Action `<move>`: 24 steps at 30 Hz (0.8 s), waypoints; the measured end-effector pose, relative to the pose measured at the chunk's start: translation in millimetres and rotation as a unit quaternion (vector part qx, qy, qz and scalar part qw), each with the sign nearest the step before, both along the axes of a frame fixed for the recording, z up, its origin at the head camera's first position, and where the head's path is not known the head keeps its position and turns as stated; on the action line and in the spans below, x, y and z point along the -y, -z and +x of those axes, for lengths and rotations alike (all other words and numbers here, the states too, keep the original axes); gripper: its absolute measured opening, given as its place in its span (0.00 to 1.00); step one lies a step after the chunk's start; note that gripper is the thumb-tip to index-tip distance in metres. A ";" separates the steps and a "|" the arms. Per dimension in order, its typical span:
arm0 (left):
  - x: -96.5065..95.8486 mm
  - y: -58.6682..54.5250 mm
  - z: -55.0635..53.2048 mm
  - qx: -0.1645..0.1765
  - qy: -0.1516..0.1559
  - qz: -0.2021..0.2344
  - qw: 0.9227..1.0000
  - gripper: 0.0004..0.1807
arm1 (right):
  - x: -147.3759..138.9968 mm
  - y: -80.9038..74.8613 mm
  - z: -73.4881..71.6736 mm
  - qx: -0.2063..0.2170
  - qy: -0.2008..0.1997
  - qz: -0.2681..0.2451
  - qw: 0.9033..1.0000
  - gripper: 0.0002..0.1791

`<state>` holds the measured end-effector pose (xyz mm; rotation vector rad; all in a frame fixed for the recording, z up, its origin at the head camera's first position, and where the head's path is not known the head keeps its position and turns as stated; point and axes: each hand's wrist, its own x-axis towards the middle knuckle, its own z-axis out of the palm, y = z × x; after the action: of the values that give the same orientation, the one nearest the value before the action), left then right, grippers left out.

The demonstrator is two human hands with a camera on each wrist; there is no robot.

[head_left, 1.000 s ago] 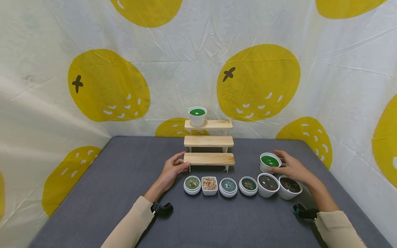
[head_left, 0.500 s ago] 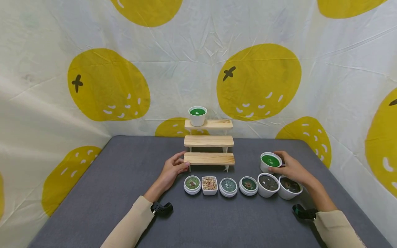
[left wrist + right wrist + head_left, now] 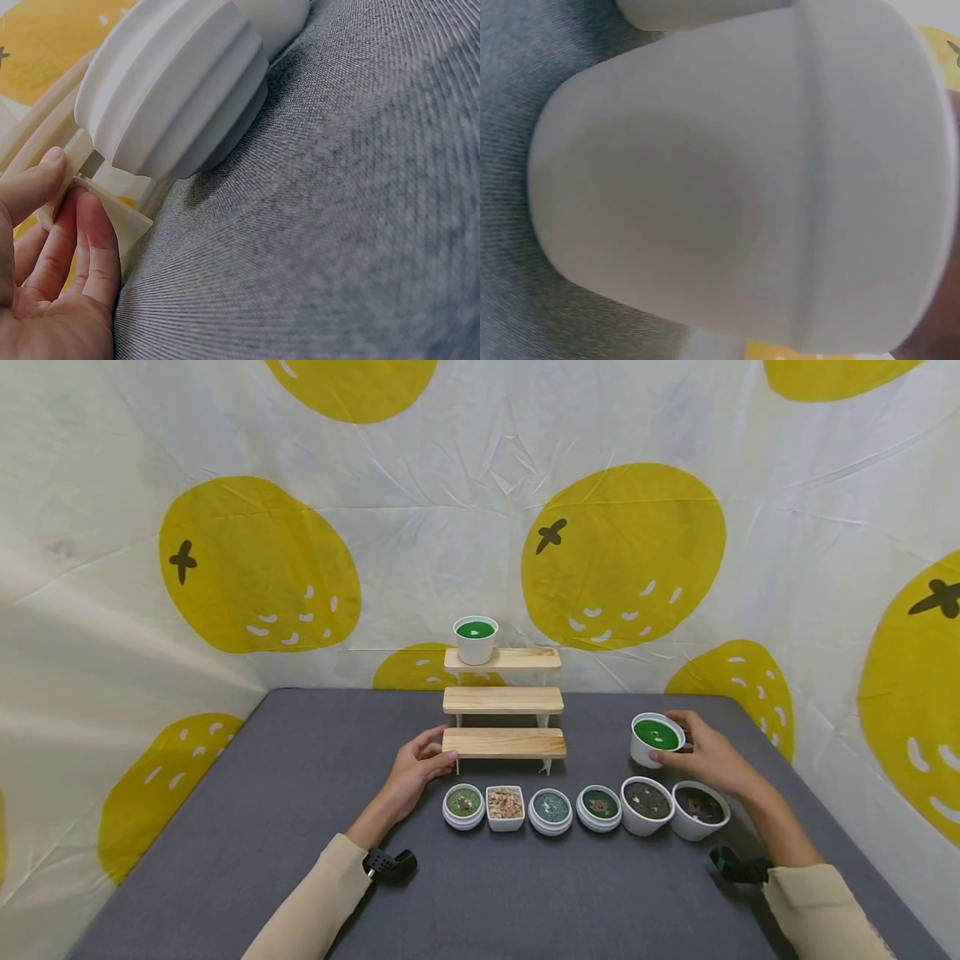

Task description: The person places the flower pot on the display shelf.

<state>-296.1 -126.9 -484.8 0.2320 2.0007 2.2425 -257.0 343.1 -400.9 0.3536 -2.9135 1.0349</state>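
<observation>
White fabric printed with yellow fruit hangs behind a grey-covered counter. Near its far edge, a three-tier wooden stand runs its boards left to right, a person's left hand pinching the lowest board's left end, unmoved from the earlier frame. Well to its right, the right hand wraps its fingers around a green-filled white pot, which sits farther from the wearer or higher than half a second ago. The pot's mouth faces up, its long axis near upright. Two dark-filled pots stand just on its near side. Another green-filled pot occupies the top board's left end. Three round tubs and a square tub line the stand's front.
</observation>
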 end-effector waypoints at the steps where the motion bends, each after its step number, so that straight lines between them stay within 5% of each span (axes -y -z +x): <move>1: -0.1 -0.4 0.3 0.000 0.000 0.001 1.000 0.39 | 0.5 -1.7 0.4 -0.002 0.000 0.000 1.000 0.48; 24: 0.1 -0.4 0.2 -0.002 0.001 0.002 1.000 0.39 | 19.0 -29.1 -7.5 -0.038 -0.012 0.019 0.999 0.48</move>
<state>-295.9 -127.0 -484.4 0.2398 1.9982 2.2457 -264.5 324.1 -371.8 0.4207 -2.8708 0.9495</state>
